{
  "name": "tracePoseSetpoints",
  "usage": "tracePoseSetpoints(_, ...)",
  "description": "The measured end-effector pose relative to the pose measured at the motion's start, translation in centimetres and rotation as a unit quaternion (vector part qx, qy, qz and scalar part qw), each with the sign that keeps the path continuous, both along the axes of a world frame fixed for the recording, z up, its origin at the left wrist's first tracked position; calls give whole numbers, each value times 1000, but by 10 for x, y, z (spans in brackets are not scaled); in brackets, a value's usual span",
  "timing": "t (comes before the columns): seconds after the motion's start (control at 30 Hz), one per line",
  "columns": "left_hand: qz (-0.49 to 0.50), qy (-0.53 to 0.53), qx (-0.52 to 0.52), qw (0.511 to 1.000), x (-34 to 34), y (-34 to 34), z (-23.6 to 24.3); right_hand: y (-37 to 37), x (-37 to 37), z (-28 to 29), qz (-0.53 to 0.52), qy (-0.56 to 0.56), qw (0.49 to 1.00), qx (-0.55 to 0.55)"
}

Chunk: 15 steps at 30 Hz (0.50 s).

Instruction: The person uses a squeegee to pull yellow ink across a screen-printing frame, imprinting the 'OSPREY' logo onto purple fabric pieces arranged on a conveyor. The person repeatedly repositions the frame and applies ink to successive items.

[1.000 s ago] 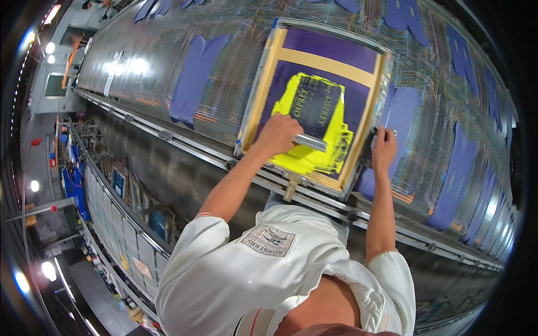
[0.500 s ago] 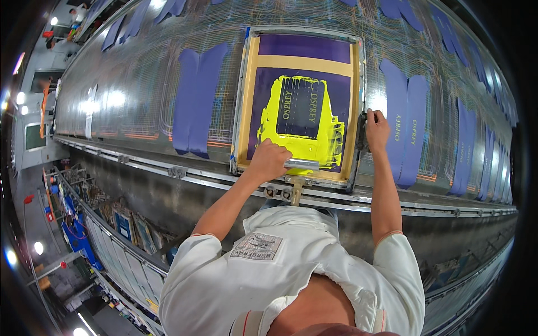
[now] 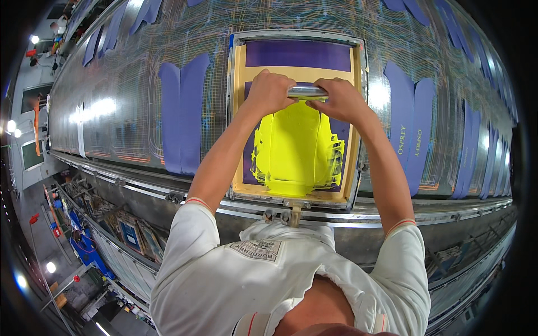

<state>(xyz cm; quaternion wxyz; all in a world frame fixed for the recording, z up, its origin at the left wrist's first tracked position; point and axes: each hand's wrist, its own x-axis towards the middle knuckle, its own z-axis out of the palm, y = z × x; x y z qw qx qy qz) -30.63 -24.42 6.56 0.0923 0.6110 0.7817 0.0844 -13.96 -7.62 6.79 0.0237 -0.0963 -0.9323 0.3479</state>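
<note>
Both my hands grip the bar of a metal squeegee point(image 3: 306, 92) near the far part of a screen-printing frame point(image 3: 297, 35). My left hand point(image 3: 269, 94) is wrapped round its left end, and my right hand point(image 3: 342, 99) closes over the right end. Beneath the bar, bright yellow ink point(image 3: 292, 147) spreads in a thick layer toward me, ragged along its sides. Purple mesh shows around the ink, with tan tape along the inner border. The squeegee's blade is mostly hidden by the bar and my fingers.
The frame lies on a long dark table marked with many coloured lines. A purple fabric pair point(image 3: 182, 115) lies to the left; a printed purple pair point(image 3: 412, 129) lies to the right, with several more beyond. A metal rail point(image 3: 140, 187) runs along the near edge. Racks stand behind at lower left.
My left hand and the squeegee have moved from the near end to the far part. My right hand has left the frame's side and joined the squeegee. Ink now covers the dark middle panel.
</note>
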Motion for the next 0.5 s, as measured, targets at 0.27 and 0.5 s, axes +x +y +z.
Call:
tracePoseSetpoints(0.27, 18, -16, 47, 999, 25, -21, -21, -30, 7, -31, -4, 30, 991, 131)
tracePoseSetpoints(0.5, 8, -53, 91, 994, 136, -133, -17, -140, 116, -21, 9, 0, 995, 98)
